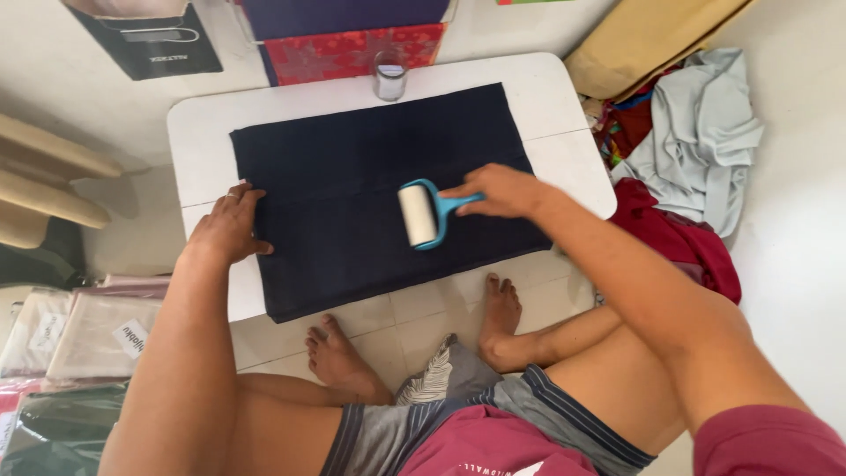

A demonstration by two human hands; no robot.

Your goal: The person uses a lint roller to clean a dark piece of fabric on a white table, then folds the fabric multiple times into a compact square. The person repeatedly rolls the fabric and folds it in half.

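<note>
A dark navy folded cloth (352, 167) lies flat across a low white table (551, 97). My right hand (498, 190) grips the blue handle of a lint roller (421, 214), whose white roll rests on the cloth right of its middle. My left hand (231, 225) presses flat on the cloth's left edge, fingers spread. My bare feet show on the tiled floor just under the table's near edge.
A small glass jar (389, 77) stands at the table's far edge. A pile of grey, red and tan clothes (696, 141) lies to the right. Packaged fabrics in clear bags (88, 330) are stacked at the left. Red and purple cloths (348, 40) lie beyond the table.
</note>
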